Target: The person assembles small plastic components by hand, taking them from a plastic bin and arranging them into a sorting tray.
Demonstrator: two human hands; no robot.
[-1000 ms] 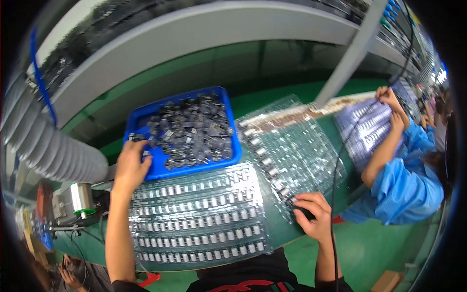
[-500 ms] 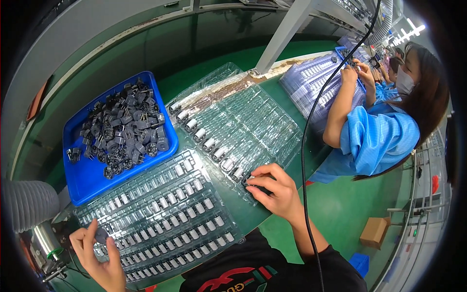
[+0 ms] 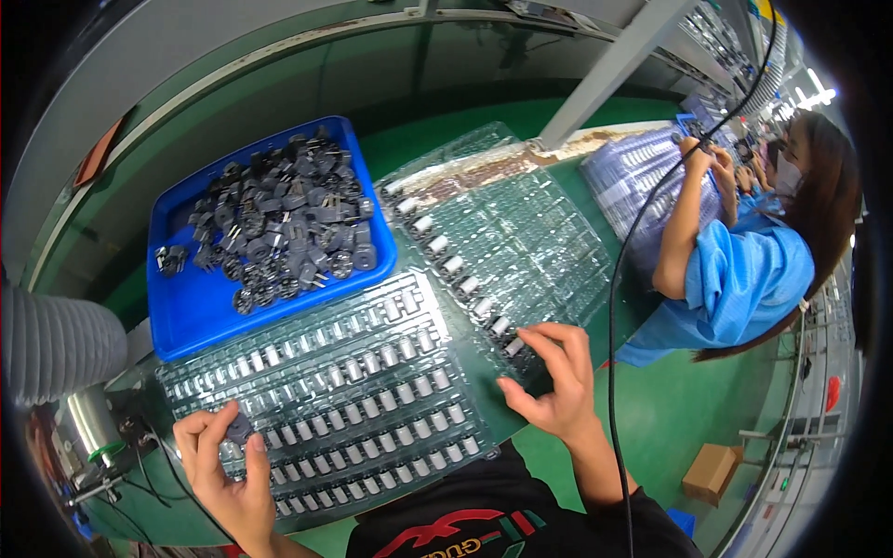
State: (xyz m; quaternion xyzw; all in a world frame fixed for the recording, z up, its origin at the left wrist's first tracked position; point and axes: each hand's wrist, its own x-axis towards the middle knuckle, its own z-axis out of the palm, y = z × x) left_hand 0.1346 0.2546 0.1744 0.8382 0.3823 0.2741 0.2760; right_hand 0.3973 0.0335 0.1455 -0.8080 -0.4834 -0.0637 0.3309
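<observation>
Between the thumb and fingers of my left hand (image 3: 223, 470) is a round dark grey part (image 3: 240, 428), over the near-left end of a clear plastic tray (image 3: 442, 325). This tray holds several rows of small white cylinders (image 3: 370, 407). My right hand (image 3: 561, 386) has its thumb and fingertips apart at the near corner of a second clear tray (image 3: 521, 223). Its fingertips are beside the nearest white cylinder (image 3: 513, 347) in a line along that tray's left edge. Whether they touch it I cannot tell.
Behind the left tray, a blue bin (image 3: 172, 321) holds a heap of dark grey parts with metal pins (image 3: 288, 214). A ribbed grey hose (image 3: 60, 344) stands at left. A black cable (image 3: 611, 391) hangs down on the right. A masked co-worker in blue (image 3: 744, 270) handles parts over stacked trays (image 3: 633, 177).
My right thumb and fingers have spread apart beside the right tray's nearest cylinder. The grey part stays in my left hand. The whole view has shifted, with the bench things farther right.
</observation>
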